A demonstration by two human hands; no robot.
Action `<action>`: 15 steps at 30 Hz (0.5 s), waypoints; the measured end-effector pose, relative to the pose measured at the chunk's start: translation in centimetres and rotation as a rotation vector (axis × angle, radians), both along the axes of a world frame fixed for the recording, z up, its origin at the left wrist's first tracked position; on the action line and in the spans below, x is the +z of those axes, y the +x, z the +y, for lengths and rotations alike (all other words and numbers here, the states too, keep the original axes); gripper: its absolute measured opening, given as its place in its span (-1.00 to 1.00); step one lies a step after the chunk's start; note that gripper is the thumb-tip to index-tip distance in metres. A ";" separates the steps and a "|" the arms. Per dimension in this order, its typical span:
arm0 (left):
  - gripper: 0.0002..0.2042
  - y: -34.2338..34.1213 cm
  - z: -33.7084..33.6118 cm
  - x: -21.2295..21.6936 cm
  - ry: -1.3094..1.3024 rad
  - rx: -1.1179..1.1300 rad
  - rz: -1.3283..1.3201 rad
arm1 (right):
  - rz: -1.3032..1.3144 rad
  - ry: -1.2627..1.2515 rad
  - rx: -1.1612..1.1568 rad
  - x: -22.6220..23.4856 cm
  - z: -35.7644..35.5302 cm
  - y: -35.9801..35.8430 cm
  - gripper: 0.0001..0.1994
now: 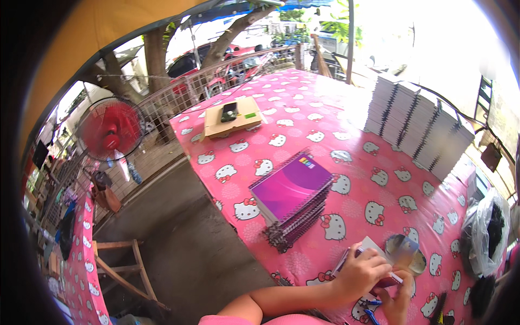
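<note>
Near the table's front edge, my left hand [364,272] is closed on a notebook [388,281] with white pages and a dark purple-red cover. My right hand [400,301] grips its near right edge. Much of the notebook is hidden by my fingers. Just below lies a blue-handled tool [371,315], perhaps pliers; its head cannot be made out. Beyond my right hand sits a round, shiny container [416,263], its contents unclear. To the left of my hands stands a stack of spiral notebooks [295,187] with purple covers, black coils bunched at its near corner.
Tall stacks of coil-bound notebooks [414,122] stand at the back right of the pink patterned table [295,262]. A cardboard box [230,125] carries a phone [229,112]. A plastic bag [487,233] lies far right. A red fan [111,130] and wooden stool [127,268] are left.
</note>
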State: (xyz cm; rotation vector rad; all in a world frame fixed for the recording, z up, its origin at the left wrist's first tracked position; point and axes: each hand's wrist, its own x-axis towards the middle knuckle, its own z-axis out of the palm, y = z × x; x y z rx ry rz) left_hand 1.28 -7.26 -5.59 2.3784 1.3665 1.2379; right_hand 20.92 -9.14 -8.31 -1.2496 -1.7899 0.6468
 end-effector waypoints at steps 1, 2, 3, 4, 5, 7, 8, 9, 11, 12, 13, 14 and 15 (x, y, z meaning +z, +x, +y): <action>-0.84 -0.1 0.2 0.0 -0.043 -0.033 -0.024 | -0.192 0.112 -0.121 0.4 0.0 3.1 -0.51; -0.88 -0.1 0.5 0.0 -0.084 -0.072 -0.044 | -0.380 0.212 -0.264 0.7 0.0 6.3 -0.44; -0.87 -0.2 0.6 0.3 0.008 -0.065 -0.097 | -0.439 0.207 -0.476 -0.4 -0.4 10.8 -0.36; -0.86 -0.1 0.7 0.6 0.002 -0.079 -0.097 | -0.461 0.102 -0.721 -2.1 -1.0 15.9 -0.21; -0.85 0.0 0.8 1.0 -0.009 -0.107 -0.096 | -0.659 -0.016 -0.983 -4.6 -2.5 21.6 -0.08; -0.79 -0.4 0.7 1.9 -0.029 -0.144 -0.066 | -0.830 -0.423 -1.182 -4.9 -5.0 23.8 -0.11; -0.74 -0.7 0.7 2.5 -0.020 -0.149 -0.065 | -0.805 -0.381 -1.136 -6.0 -5.4 24.5 -0.21; -0.77 -0.6 1.1 1.7 -0.012 -0.131 -0.047 | -0.789 -0.321 -1.073 -6.6 -5.7 24.5 -0.30; -0.84 -0.4 1.4 1.4 0.023 -0.080 -0.023 | -0.743 -0.212 -0.999 -6.5 -5.7 23.2 -0.48; -0.84 -0.5 1.7 1.2 -0.004 -0.089 -0.050 | -0.717 -0.180 -0.981 -6.3 -5.4 22.5 -0.57; -0.85 -0.2 1.8 1.3 0.002 -0.094 -0.064 | -0.690 -0.147 -0.977 -5.8 -5.1 22.0 -0.65; -0.86 0.1 1.8 1.5 0.021 -0.087 -0.078 | -0.627 -0.121 -0.976 -4.7 -4.8 21.1 -0.69; -0.86 0.5 1.9 1.6 0.010 -0.098 -0.077 | -0.630 -0.052 -0.991 -3.5 -4.6 20.3 -0.70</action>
